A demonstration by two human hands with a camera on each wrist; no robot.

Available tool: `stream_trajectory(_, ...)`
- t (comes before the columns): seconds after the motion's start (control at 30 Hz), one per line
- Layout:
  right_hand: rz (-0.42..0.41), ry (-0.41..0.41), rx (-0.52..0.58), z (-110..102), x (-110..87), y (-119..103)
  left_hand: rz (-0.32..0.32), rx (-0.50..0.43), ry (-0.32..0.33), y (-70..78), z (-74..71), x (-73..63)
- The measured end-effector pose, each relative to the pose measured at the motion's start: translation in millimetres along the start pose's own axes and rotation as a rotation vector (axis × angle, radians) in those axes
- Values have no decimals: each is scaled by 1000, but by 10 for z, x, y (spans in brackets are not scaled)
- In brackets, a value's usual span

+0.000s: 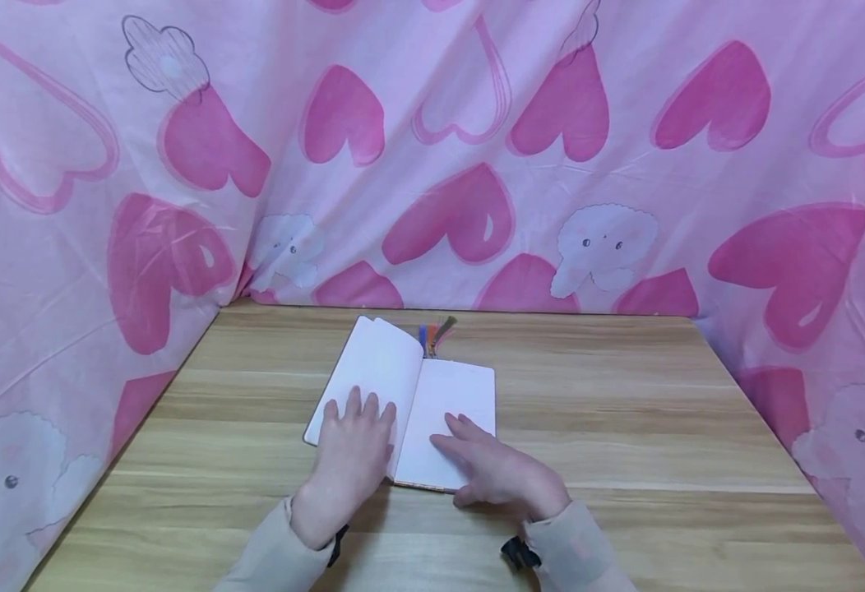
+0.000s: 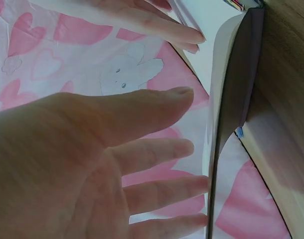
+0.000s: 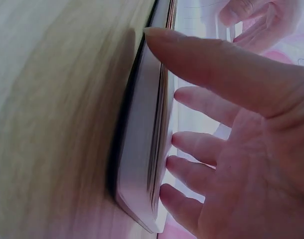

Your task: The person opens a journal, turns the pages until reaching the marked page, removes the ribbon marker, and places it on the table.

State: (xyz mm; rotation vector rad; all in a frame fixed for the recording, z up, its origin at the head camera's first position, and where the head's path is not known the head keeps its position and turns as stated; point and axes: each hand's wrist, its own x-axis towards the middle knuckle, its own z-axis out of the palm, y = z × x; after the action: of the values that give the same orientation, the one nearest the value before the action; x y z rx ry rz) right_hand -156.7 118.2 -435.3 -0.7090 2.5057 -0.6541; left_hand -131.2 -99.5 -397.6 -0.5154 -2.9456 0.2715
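A notebook (image 1: 462, 386) lies open on the wooden table, showing blank white pages. Spread, nearly straight fingers of my left hand (image 1: 353, 452) press on the left page; in the left wrist view that side of the cover (image 2: 230, 74) stands off the table at the spine. My right hand (image 1: 502, 470) touches the right page with its fingertips. Its thumb (image 3: 197, 55) lies by the notebook's near edge, where the thick stack of pages (image 3: 142, 114) shows. Blue, orange and dark tassels (image 1: 433, 335) stick out past the top of the spine.
Wood-grained tabletop (image 1: 625, 411) surrounds the notebook. A pink curtain (image 1: 447, 123) with hearts and white cartoon animals hangs behind the table and along both sides. Each sleeve (image 1: 580, 547) is light-coloured, with a black strap (image 1: 520, 552) near the right wrist.
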Motion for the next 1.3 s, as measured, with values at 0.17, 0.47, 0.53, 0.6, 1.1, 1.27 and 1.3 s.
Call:
stream_trajectory(0.17, -32, 39, -59, -3, 2, 16, -23, -3, -4, -5, -10, 8)
stream_trajectory(0.47, -68, 33, -3, -49, -15, 82, -49, -17, 30, -38, -44, 7)
stream_trajectory(0.53, -87, 38, -5, -58, -15, 101, -50, -19, 45, -44, -40, 8)
stream_trajectory(0.6, -104, 43, -8, -68, -18, 116, -53, -20, 58, -49, -38, 11)
stream_trajectory(1.1, -127, 86, 20, -138, -59, 125, -68, -16, 167, -87, 123, 73)
stream_trajectory(1.27, -148, 133, -32, -157, -35, 134, -39, -40, 191, -102, 243, 136)
stream_trajectory(1.3, -165, 152, -50, -159, -26, 135, -20, -44, 182, -105, 261, 148)
